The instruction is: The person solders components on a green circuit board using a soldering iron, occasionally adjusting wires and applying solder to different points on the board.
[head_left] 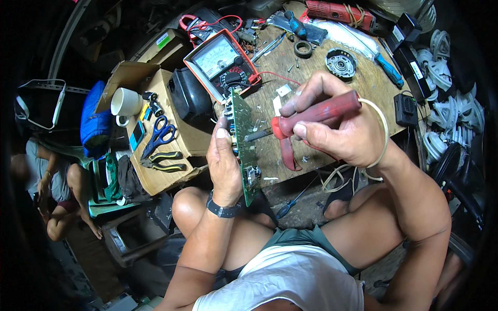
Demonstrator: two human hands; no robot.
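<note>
My left hand (224,160) grips a green circuit board (244,140), held upright and edge-on over my knees. My right hand (337,124) is closed around the red handle of a soldering iron (316,113), whose metal tip (255,136) touches the board's right face. The iron's pale cord (383,129) loops over my right wrist. A dark watch (223,210) sits on my left wrist. Just behind the board lies an analog multimeter (220,63) with an orange rim and red leads.
A wooden worktable (358,83) carries a tape roll (303,48), a round metal part (341,63), screwdrivers and a red power tool (340,13). A cardboard box (171,140) at left holds blue scissors (158,136), pliers (165,161) and a white mug (124,102). A person (52,192) sits at far left.
</note>
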